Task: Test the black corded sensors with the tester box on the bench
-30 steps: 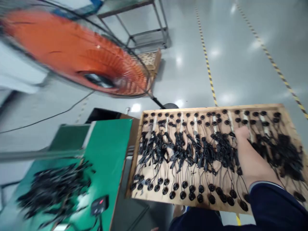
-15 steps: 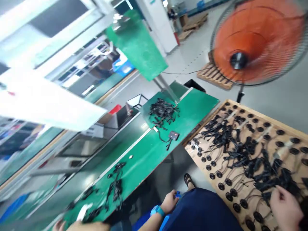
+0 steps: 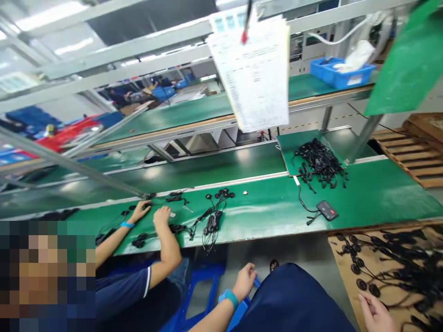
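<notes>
My left hand (image 3: 244,280), with a turquoise band at the wrist, is low in the middle beside my dark blue clothing. Its fingers curl inward next to a blue plastic stool (image 3: 238,314); whether they grip its edge is hidden. At the lower right, my right hand (image 3: 376,314) is partly cut off by the frame, its thumb and forefinger extended and nothing visible between them. It is over the near edge of a cardboard sheet (image 3: 341,258), close to black cables (image 3: 411,269) with round ends.
A green workbench (image 3: 266,212) carries a cable heap (image 3: 320,159), a small black box (image 3: 327,210) and a cable bundle (image 3: 212,222). At left, a co-worker's hands (image 3: 152,214) work over cables. Paper sheets (image 3: 259,78) hang above; a wooden pallet (image 3: 415,157) lies at right.
My view has swung left and levelled out, bringing the co-worker and hanging sheets into fuller view. The orange fan has left the picture. My right hand now appears lower, nearer the cardboard's edge.
</notes>
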The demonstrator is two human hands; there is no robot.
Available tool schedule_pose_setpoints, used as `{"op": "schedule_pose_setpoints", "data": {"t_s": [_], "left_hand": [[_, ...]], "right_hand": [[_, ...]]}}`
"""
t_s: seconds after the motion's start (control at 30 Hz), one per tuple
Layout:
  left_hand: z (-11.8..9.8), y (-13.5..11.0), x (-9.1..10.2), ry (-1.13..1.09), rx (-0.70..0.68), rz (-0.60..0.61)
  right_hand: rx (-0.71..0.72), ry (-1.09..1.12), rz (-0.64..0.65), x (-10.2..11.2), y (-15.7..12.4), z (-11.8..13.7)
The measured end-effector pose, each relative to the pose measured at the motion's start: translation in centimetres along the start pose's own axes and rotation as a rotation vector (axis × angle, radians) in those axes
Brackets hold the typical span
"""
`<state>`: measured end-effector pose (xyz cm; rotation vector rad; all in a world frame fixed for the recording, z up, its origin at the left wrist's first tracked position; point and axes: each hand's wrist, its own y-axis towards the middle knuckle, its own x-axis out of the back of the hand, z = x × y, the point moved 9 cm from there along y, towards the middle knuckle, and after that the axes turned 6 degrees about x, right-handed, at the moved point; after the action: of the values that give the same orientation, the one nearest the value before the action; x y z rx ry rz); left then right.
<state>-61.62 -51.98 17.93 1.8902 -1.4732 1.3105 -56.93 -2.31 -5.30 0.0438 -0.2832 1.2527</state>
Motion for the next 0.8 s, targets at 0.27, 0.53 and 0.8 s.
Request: {"op": "schedule_pose_setpoints", "data": {"t_s": [0.27, 0.53, 0.8], "left_hand": [[-2.2, 7.2, 13.2, -0.300, -0.099, -0.389], [-4.5, 13.2, 22.8, -0.233, -0.001, -0.640], [-6.2, 20.4, 28.9, -0.026, 0.193, -0.683]], "right_hand": [[0.101, -0.083, 0.314, -9.5, 4.4, 11.6], [0.064, 0.118, 0.421, -14.1, 10.7, 11.0], [0.149, 0.089, 0.483, -16.3, 17.7, 17.4]]}}
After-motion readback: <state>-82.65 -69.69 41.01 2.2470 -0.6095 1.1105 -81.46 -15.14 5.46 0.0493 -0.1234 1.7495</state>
